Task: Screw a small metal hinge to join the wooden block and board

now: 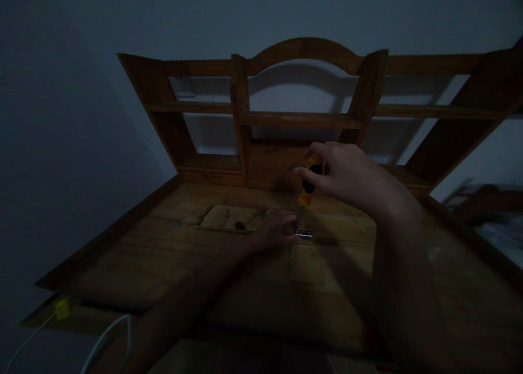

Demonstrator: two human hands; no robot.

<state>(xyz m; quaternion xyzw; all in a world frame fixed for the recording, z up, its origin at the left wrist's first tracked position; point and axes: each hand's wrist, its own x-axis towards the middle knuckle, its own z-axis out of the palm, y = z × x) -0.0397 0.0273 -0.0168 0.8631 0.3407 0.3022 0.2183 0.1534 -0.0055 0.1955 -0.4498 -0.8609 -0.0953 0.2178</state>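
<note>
My right hand (pixel 341 169) grips a yellow-and-black screwdriver (pixel 311 179) by its handle. Its thin shaft points down, slightly tilted, to a small shiny metal hinge (pixel 304 235) on the wooden desktop. My left hand (pixel 273 229) lies low on the wood, with thumb and forefinger pinched at the hinge's left end, around the screwdriver's tip. The fingers hide that end and the tip, so a screw cannot be made out. Just in front of the hinge is a small square wooden panel (pixel 307 265), set flush in the desktop.
Behind the hands rises a wooden shelf unit (pixel 300 119) against the wall. Left of my left hand is a shallow recess (pixel 223 217) with dark debris. A white cable (pixel 108 330) and a yellow tag (pixel 62 308) hang at the front left edge. The light is dim.
</note>
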